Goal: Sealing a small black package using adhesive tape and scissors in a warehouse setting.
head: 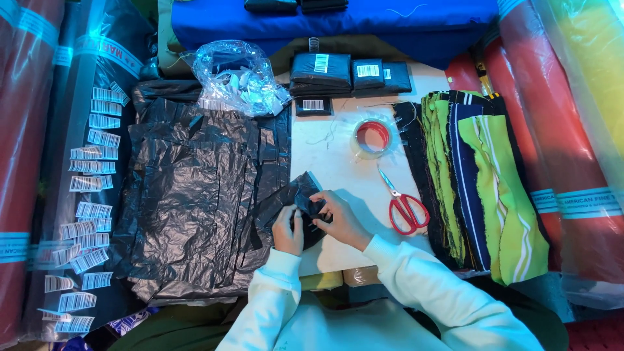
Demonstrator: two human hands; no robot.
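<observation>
- Both hands are down at the near edge of the white table, working a small black plastic packet that lies just beside the big heap of black plastic bags.
- The left hand is closed down on the packet's near end, thumb and fingers pinching the film flat.
- The right hand curls narrowly over the packet's right side, fingertips pressing a fold; how firm that hold is, I cannot tell.
- Risk one: the film looks slick and springy, so a loose pinch likely lets the fold pop open.
- Risk two: the packet overlaps the heap's edge, so a stray flap of a neighbouring bag could get caught into the fold.
- Risk three: the red-handled scissors lie near the right wrist, blades pointing away; a sweeping sleeve could knock them.
- Risk four: the tape roll sits well apart, beyond the scissors; reaching for it means one hand lets go.
- Barcode stickers line the dark roll on the left, a stretch across the heap.
</observation>
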